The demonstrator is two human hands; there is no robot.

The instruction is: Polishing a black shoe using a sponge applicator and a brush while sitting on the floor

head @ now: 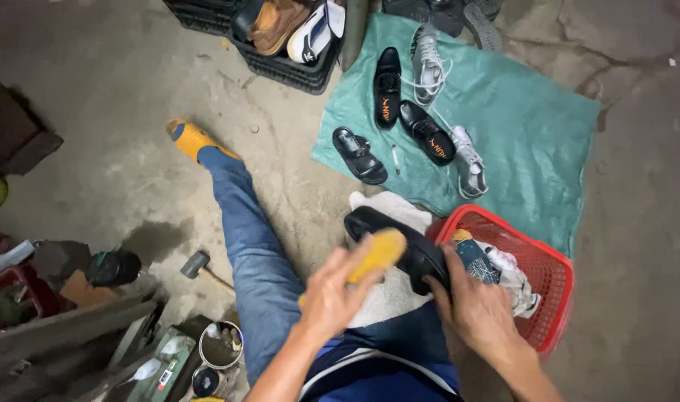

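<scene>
Brush (377,253) bristles are being pressed by the closed left hand (332,294) against a black shoe (399,242) being clasped over the lap by the right hand (474,305), so slipping onto the white cloth (388,294) is being risked.

Colours we see on the floor

We see a black shoe (399,242), a yellow brush (375,253), a red basket (556,279), a green sheet (526,126), blue jeans (254,260), a white cloth (388,294) and grey sneakers (429,63).
</scene>
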